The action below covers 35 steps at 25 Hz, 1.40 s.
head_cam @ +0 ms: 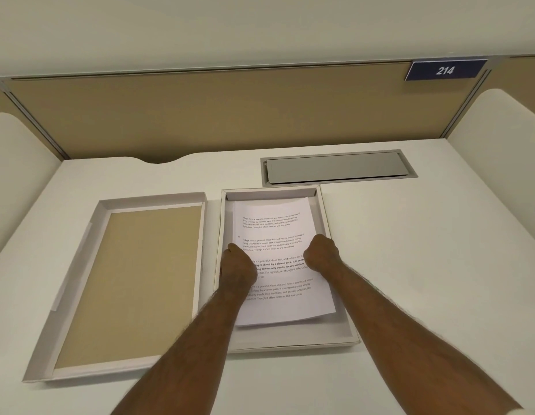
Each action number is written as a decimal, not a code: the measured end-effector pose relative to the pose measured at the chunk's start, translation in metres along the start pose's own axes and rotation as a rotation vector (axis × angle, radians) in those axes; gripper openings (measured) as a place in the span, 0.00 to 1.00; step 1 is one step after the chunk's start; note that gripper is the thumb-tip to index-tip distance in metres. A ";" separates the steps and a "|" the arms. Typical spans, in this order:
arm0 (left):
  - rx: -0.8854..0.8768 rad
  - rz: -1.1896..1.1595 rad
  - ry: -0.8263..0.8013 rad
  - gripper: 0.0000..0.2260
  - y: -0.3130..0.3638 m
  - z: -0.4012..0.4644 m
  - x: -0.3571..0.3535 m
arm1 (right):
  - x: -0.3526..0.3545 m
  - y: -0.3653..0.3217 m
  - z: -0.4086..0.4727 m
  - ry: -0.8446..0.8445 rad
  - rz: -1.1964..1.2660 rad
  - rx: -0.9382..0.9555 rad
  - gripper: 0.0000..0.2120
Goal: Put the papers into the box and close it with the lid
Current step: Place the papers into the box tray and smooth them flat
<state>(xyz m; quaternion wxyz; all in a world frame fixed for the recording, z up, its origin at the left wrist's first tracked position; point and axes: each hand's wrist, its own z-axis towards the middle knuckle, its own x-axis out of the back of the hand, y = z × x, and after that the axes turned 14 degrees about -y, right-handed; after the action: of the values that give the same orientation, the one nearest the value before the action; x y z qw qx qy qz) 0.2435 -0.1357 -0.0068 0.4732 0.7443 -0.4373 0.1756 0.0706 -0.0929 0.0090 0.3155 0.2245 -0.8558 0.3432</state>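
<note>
A stack of printed white papers (275, 229) lies inside the shallow white box (348, 330) in the middle of the desk, slightly askew. My left hand (238, 265) grips the stack's left edge and my right hand (321, 254) grips its right edge, fingers curled down around the sheets. The near end of the stack looks a little raised above the box floor. The lid (80, 265) lies upside down to the left of the box, its tan inside facing up.
A grey cable hatch (338, 167) is set into the white desk (440, 265) behind the box. Tan partition panels (230, 112) close off the back, with a blue sign reading 214 (445, 70) at the upper right. White side dividers stand at both edges.
</note>
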 end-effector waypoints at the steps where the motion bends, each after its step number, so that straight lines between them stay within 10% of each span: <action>1: -0.005 -0.037 -0.008 0.20 0.002 -0.002 0.000 | 0.000 0.001 0.000 0.003 0.002 0.000 0.11; 6: 0.006 -0.028 0.012 0.37 0.004 -0.007 -0.003 | -0.005 0.002 -0.004 0.029 0.017 -0.005 0.12; 14: -0.084 -0.087 0.007 0.16 -0.011 -0.005 -0.005 | -0.006 0.001 -0.010 0.046 0.055 0.001 0.11; 35: 0.043 -0.002 -0.175 0.32 -0.011 0.004 0.013 | 0.010 0.002 -0.009 -0.044 0.300 -0.004 0.34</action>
<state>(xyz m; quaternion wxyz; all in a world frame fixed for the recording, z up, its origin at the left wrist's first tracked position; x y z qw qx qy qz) 0.2593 -0.1434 -0.0054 0.4173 0.7673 -0.4723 0.1186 0.0656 -0.0863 0.0200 0.2421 0.1008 -0.8872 0.3797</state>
